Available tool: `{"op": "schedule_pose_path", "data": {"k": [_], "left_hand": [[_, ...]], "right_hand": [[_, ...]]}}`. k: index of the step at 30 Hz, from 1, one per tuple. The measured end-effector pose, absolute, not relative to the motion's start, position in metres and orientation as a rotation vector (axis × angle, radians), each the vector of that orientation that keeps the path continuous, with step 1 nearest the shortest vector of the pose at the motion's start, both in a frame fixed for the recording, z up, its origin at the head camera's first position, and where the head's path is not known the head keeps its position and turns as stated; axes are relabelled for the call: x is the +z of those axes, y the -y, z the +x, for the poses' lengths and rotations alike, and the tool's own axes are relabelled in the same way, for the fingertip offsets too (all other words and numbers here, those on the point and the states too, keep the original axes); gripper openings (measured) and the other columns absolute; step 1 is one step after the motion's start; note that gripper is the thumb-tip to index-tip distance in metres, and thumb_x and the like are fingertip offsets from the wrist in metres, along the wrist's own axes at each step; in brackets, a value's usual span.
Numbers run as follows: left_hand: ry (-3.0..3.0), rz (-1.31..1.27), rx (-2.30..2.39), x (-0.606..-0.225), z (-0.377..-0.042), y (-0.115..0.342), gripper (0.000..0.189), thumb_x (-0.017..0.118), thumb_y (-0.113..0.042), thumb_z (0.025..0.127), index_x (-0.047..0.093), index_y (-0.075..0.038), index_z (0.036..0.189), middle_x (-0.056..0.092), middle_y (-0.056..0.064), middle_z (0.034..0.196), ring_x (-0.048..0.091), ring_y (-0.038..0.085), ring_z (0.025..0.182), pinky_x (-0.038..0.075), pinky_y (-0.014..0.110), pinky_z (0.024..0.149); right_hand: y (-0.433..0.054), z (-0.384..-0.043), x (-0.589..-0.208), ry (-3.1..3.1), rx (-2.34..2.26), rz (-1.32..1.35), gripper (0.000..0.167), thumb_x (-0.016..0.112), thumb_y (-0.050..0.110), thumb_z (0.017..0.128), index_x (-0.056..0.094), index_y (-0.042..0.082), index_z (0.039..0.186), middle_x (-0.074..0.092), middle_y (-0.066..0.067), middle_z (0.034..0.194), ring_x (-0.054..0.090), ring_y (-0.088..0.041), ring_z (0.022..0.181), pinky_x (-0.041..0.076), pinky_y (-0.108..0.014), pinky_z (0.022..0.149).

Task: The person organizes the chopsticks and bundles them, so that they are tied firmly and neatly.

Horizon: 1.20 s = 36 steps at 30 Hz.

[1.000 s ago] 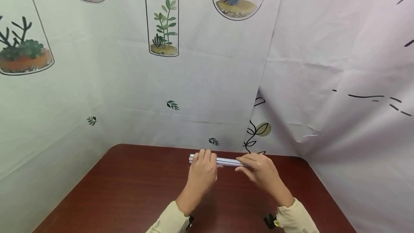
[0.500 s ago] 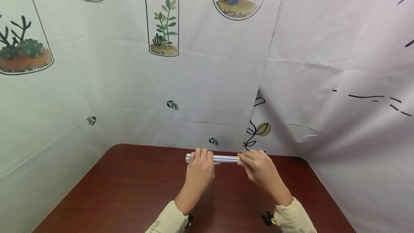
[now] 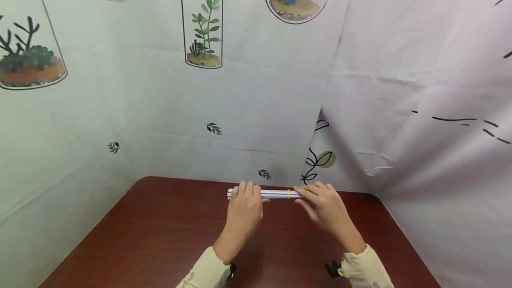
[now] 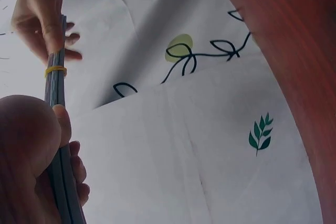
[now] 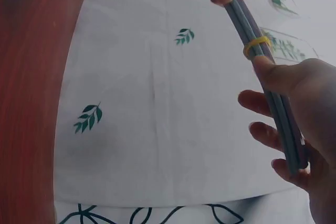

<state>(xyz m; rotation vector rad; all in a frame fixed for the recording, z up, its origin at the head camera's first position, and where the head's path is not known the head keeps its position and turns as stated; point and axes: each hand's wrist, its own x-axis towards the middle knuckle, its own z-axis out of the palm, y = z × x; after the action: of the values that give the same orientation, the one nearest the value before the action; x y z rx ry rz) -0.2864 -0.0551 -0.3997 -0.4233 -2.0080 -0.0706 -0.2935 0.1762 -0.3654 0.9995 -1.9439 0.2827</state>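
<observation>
A bundle of thin pale grey sticks (image 3: 276, 194) is held level above the far part of the table. A yellow rubber band (image 3: 288, 194) circles it, and the band (image 5: 256, 46) sits just ahead of the right thumb in the right wrist view. My left hand (image 3: 245, 210) grips the bundle near its left end, fingers curled over the top, thumb along it. My right hand (image 3: 324, 206) holds the right-hand part between thumb and fingers. In the left wrist view, the band (image 4: 55, 70) lies between both hands. What kind of sticks they are is unclear.
A dark red-brown table (image 3: 160, 239) with rounded far corners lies beneath the hands. White cloth (image 3: 260, 101) printed with plants hangs behind and around it. A small black device (image 3: 333, 269) is strapped by the right sleeve.
The bundle and left hand have shifted slightly left. The rubber band, at first by the right fingertips, now shows clear of them on the left. The right hand stays in about the same place.
</observation>
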Motion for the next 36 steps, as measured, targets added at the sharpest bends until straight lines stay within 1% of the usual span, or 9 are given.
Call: {"op": "schedule_pose_path", "data": {"k": [5,10,17,20,23,27,30,33,36], "left_hand": [[1.996,-0.428,-0.055,-0.399,-0.285,0.052,0.021,0.075,-0.014,0.076,0.057,-0.006,0.084,0.049,0.007,0.078,0.044,0.024,0.075,0.037,0.036,0.069],[1.981,-0.463,-0.047,-0.397,-0.282,0.042,0.016,0.071,-0.014,0.079,0.058,-0.007,0.085,0.051,0.006,0.08,0.045,0.023,0.076,0.036,0.035,0.07],[2.016,-0.469,-0.062,-0.395,-0.281,0.04,0.022,0.075,-0.018,0.079,0.059,-0.007,0.089,0.053,0.006,0.083,0.047,0.023,0.079,0.036,0.035,0.071],[2.033,-0.448,-0.072,-0.395,-0.282,0.044,0.025,0.077,-0.02,0.078,0.059,-0.006,0.089,0.052,0.006,0.083,0.046,0.023,0.079,0.036,0.035,0.071],[2.02,-0.446,-0.066,-0.396,-0.284,0.048,0.024,0.074,-0.023,0.081,0.058,-0.007,0.088,0.051,0.005,0.082,0.045,0.023,0.078,0.036,0.034,0.071],[1.979,-0.461,-0.069,-0.395,-0.286,0.05,0.033,0.073,-0.036,0.083,0.058,-0.007,0.087,0.049,0.005,0.08,0.045,0.024,0.076,0.036,0.034,0.07],[1.965,-0.458,-0.058,-0.395,-0.287,0.05,0.041,0.077,-0.041,0.078,0.057,-0.007,0.087,0.047,0.005,0.079,0.045,0.023,0.074,0.037,0.034,0.071],[1.955,-0.453,-0.04,-0.396,-0.288,0.049,0.044,0.083,-0.039,0.073,0.058,-0.007,0.089,0.049,0.005,0.08,0.046,0.023,0.076,0.039,0.034,0.072],[1.938,-0.459,-0.032,-0.397,-0.289,0.05,0.039,0.083,-0.03,0.074,0.059,-0.006,0.093,0.052,0.006,0.084,0.049,0.024,0.078,0.041,0.034,0.073]], "right_hand": [[-0.17,-0.293,-0.364,1.925,0.21,1.02,0.022,0.068,0.026,0.091,0.076,0.009,0.102,0.072,0.0,0.095,0.062,-0.019,0.079,0.042,-0.036,0.064],[-0.155,-0.291,-0.365,1.884,0.129,1.03,0.03,0.058,0.032,0.099,0.076,0.009,0.103,0.071,0.0,0.094,0.062,-0.02,0.079,0.043,-0.039,0.069],[-0.161,-0.29,-0.361,1.893,0.182,1.031,0.041,0.065,0.041,0.092,0.075,0.007,0.113,0.073,-0.002,0.1,0.062,-0.021,0.078,0.045,-0.037,0.064],[-0.17,-0.293,-0.362,1.878,0.162,0.989,0.04,0.065,0.041,0.091,0.075,0.007,0.11,0.073,-0.004,0.094,0.061,-0.023,0.075,0.045,-0.04,0.06],[-0.176,-0.297,-0.364,1.847,0.114,0.949,0.037,0.057,0.039,0.097,0.075,0.007,0.105,0.07,-0.005,0.086,0.059,-0.024,0.069,0.043,-0.041,0.055],[-0.178,-0.301,-0.367,1.817,0.068,0.914,0.047,0.043,0.042,0.105,0.074,0.007,0.102,0.066,-0.005,0.081,0.06,-0.025,0.068,0.042,-0.04,0.054],[-0.178,-0.304,-0.37,1.808,0.057,0.888,0.046,0.044,0.041,0.105,0.074,0.006,0.101,0.065,-0.005,0.081,0.061,-0.026,0.07,0.041,-0.04,0.054],[-0.178,-0.305,-0.374,1.8,0.051,0.865,0.045,0.044,0.04,0.104,0.074,0.007,0.102,0.064,-0.006,0.08,0.062,-0.027,0.071,0.04,-0.04,0.054],[-0.179,-0.308,-0.377,1.786,0.057,0.859,0.045,0.045,0.041,0.104,0.074,0.007,0.101,0.063,-0.005,0.079,0.061,-0.026,0.07,0.039,-0.04,0.054]]}}
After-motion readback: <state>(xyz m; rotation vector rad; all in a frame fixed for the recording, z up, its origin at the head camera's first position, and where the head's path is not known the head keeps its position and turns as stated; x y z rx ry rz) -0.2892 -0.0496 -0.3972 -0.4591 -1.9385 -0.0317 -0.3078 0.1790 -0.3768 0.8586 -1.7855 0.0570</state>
